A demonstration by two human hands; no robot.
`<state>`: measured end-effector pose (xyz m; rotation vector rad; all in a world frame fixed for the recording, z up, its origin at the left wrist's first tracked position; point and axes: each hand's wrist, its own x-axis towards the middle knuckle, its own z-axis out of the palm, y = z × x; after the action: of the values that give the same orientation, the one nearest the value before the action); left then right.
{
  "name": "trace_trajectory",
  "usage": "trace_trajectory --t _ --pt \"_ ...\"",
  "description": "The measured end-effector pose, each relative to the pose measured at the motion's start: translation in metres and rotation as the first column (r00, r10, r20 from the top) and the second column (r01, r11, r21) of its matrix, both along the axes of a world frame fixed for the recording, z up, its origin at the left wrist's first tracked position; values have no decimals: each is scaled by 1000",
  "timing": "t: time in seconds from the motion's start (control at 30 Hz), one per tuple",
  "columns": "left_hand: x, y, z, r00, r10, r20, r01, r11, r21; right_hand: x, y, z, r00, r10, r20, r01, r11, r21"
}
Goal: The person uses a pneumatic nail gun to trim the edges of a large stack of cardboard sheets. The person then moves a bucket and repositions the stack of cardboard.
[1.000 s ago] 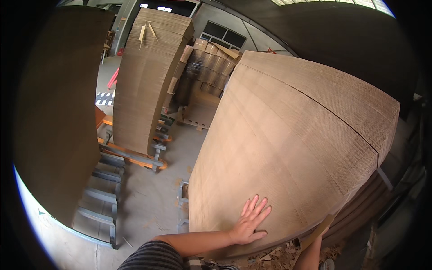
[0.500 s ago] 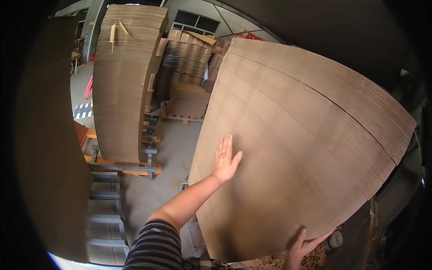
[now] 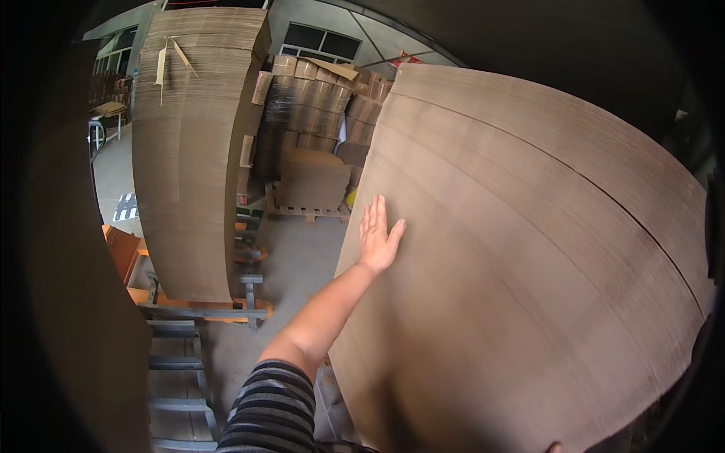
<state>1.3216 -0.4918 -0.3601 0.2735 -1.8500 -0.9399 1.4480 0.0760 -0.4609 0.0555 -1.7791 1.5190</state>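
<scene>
A tall stack of brown corrugated cardboard sheets [image 3: 521, 249] fills the right side, its broad face marked by fine layer lines and a dark gap near the top. Flat against the left part of that face lies my left hand [image 3: 381, 238], fingers stretched upward and thumb apart, holding nothing. The left arm is reaching forward in a striped sleeve. Of my right hand [image 3: 555, 448], only a fingertip shows at the bottom edge, by the stack's lower rim; its other fingers are out of sight.
Left of the aisle, another cardboard stack [image 3: 189, 166] stands on an orange and grey support [image 3: 253, 306]. A grey metal roller frame [image 3: 175, 362] lies nearer, beside a dark brown stack [image 3: 72, 249]. Farther back are a loaded wooden pallet [image 3: 308, 214] and wrapped bundles [image 3: 306, 98].
The view has shifted, and the big stack fills more of the lower right. My left hand stays flat on it. My right hand has dropped almost wholly out of view.
</scene>
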Motion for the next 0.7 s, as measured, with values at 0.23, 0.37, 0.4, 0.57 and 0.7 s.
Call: trace_trajectory --t 0.23,0.37,0.4,0.57,0.7 --pt "-84 -94 31 990 135 -26 -135 991 -1 22 22 -38 973 -208 -96 203 978 -53" --pt "-125 -114 50 994 77 -77 -79 997 -26 31 -2 -15 957 -284 -60 275 953 -125" --pt "-136 -120 53 992 41 -123 -45 999 -30 30 -13 -8 953 -298 -59 287 946 -153" --pt "-169 -132 50 956 -72 -283 55 996 -66 30 -52 23 942 -330 -58 280 870 -406" --pt "-183 -126 50 956 -97 -276 80 994 -73 29 -83 55 915 -401 -36 293 725 -623"
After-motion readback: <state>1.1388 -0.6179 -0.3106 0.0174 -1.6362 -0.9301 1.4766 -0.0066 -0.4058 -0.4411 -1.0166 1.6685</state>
